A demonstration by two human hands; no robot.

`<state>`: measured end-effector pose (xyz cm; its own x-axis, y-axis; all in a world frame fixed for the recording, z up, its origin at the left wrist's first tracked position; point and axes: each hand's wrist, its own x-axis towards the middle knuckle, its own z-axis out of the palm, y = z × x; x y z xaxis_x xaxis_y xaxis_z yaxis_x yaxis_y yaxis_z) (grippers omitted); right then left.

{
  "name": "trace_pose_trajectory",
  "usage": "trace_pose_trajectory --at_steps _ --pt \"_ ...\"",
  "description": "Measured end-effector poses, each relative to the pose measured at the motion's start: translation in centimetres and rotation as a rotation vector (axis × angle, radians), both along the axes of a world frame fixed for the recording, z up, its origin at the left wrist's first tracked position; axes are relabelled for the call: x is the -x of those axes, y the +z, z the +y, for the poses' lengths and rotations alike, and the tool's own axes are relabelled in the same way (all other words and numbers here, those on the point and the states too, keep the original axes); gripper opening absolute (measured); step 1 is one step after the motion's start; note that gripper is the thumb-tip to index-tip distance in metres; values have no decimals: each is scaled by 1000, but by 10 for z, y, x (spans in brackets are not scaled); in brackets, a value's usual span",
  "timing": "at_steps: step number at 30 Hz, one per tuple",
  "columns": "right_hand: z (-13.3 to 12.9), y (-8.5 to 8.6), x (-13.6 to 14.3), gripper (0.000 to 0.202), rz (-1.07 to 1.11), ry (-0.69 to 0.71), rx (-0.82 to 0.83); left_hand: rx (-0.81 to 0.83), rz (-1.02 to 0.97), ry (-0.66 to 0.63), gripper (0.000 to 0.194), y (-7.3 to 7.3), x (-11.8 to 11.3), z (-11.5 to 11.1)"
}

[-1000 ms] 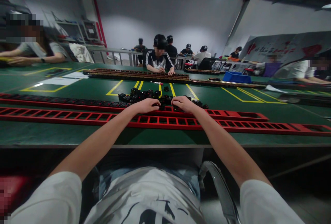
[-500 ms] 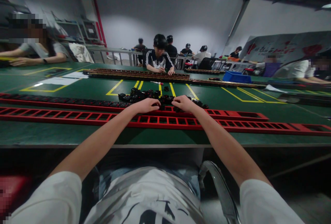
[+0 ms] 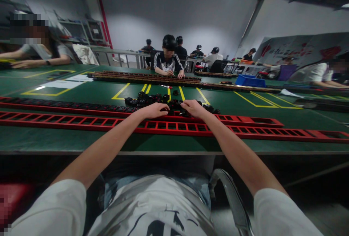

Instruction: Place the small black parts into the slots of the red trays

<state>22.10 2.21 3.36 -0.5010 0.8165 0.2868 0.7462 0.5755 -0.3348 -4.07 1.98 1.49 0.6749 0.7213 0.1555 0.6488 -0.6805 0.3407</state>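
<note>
Two long red slotted frames lie across the green table in front of me. The far red frame (image 3: 261,121) has small black square parts (image 3: 89,106) seated along its left stretch; the near red frame (image 3: 174,128) shows bare slots. A loose heap of small black parts (image 3: 148,100) lies just beyond my hands. Over the far frame, my left hand (image 3: 156,110) has its fingers curled together at the heap's near edge; what they hold is hidden. Close on its right, my right hand (image 3: 193,108) is closed, fingertips down on a small black part (image 3: 183,112).
Beyond the heap lie a red-handled tool (image 3: 166,86) and stacked long brown strips (image 3: 147,77), where a co-worker (image 3: 167,60) sits facing me. A blue bin (image 3: 250,80) stands right of them. White papers (image 3: 64,84) lie at left. Other people sit on both sides.
My hands stay at nearly the same spot over the far frame. The right fingers have shifted slightly, and more of the black parts shows beneath them.
</note>
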Motion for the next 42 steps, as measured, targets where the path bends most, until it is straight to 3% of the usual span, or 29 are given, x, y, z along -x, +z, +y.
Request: trace_pose_trajectory --at_steps 21,33,42 --pt "4 -7 0 35 24 44 -29 -2 -1 -6 36 -1 0 0" --pt "-11 4 -5 51 96 268 92 5 7 7 37 1 -1 -2" --pt "-9 -3 -2 45 144 266 33 -9 17 1 38 0 0 0"
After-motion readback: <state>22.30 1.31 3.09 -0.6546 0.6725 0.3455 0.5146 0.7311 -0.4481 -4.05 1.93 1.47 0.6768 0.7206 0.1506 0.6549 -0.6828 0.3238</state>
